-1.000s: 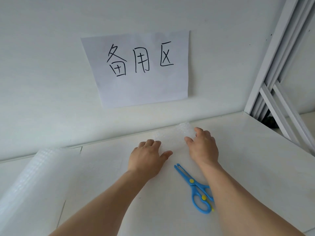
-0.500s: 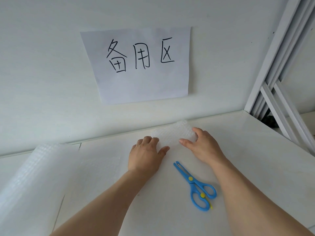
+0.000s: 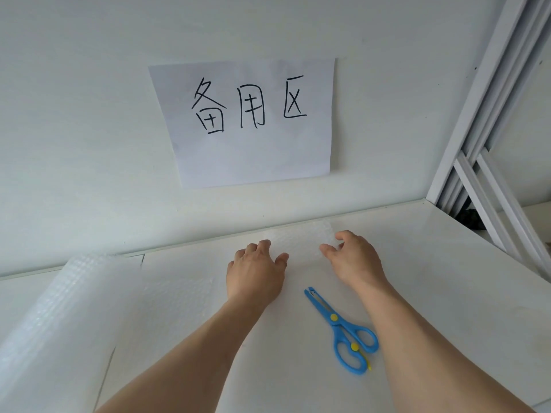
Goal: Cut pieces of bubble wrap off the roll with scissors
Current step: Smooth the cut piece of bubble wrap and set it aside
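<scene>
my left hand lies on the white table, palm down. its fingers bend a little at the tips and touch the left edge of a small piece of bubble wrap. i cannot tell if they pinch it or just press on it.

my right hand is at the right edge of the same piece. the thumb and fingers curl in and seem to pinch that edge.

the piece sits flat at the back of the table, close to the wall, between my two hands. it is see-through and hard to see on the white top.

the scissors are blue with yellow dots. they lie on the table just beside my right arm, with the blades closed and the tips pointing away from me. no hand touches them.

the big roll of bubble wrap lies on the left side of the table, well apart from my hands. a loose sheet spreads out from it toward my left arm.

a paper sign with black writing hangs on the wall above the piece. a white metal frame stands at the right.
</scene>
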Tool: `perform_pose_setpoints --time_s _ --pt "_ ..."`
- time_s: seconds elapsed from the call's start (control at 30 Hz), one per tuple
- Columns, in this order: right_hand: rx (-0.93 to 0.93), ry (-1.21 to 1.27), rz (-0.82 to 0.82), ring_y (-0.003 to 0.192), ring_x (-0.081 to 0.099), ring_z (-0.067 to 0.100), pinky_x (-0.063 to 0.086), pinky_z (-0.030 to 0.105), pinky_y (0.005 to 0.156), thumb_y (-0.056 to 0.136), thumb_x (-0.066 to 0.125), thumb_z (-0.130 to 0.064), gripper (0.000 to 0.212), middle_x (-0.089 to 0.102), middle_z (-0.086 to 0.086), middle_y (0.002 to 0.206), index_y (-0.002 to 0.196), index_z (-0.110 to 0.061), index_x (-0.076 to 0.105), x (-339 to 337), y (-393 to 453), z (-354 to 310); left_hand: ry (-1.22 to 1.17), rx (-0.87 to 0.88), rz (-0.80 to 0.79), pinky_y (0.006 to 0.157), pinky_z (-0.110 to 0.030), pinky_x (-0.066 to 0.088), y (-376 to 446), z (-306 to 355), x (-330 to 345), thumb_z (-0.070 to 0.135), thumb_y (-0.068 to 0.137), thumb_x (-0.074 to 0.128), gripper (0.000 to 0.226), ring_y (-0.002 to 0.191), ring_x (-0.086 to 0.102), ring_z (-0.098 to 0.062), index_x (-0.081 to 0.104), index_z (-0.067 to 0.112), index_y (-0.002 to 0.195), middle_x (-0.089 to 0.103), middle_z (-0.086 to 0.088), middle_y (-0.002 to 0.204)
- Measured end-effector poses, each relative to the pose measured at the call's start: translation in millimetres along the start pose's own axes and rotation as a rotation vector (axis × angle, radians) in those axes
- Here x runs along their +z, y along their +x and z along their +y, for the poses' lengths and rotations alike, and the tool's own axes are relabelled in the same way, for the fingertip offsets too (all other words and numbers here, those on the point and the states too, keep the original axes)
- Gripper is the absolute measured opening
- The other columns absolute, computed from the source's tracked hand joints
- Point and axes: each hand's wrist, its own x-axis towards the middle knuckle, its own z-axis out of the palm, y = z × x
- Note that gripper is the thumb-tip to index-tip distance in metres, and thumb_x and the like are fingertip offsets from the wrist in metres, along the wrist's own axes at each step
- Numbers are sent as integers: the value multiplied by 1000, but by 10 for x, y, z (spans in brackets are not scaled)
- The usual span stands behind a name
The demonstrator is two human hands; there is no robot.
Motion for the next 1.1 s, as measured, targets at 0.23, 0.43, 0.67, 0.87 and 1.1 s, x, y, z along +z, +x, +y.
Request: perform_pose_setpoints --time_s 0.23,0.43,0.67,0.87,1.1 --pt "13 28 -12 118 56 26 44 32 94 92 59 -40 50 60 8 129 134 -12 53 22 -96 -90 42 13 2 102 -36 34 -13 -98 -42 53 96 35 53 130 40 -22 41 26 142 50 2 139" --pt "-9 74 -49 113 58 25 45 31 92 90 61 -41 51 62 7 123 131 -12 54 160 -232 -293 73 -10 18 101 -36 35 -61 -390 -180 55 96 35 53 129 42 -22 43 27 141 49 2 140" --pt "-93 -81 -17 120 51 28 43 36 93 86 56 -60 65 51 8 132 134 -17 50 212 -354 -472 -36 36 4 91 -33 43 -127 -694 -349 64 92 38 55 125 46 -15 46 34 138 36 13 146" --pt "-235 -47 -209 132 43 20 39 37 107 73 71 -63 88 47 2 142 148 -31 37 166 -348 -311 -48 91 -45 90 -31 45 -178 -843 -328 69 84 48 60 119 51 -11 46 39 136 36 16 145" --pt "-222 -10 -150 127 50 20 41 36 105 86 64 -54 65 53 3 138 142 -25 48 211 -309 -297 -78 109 -16 89 -26 41 -189 -821 -295 62 88 51 51 120 49 -9 51 37 133 36 16 144"
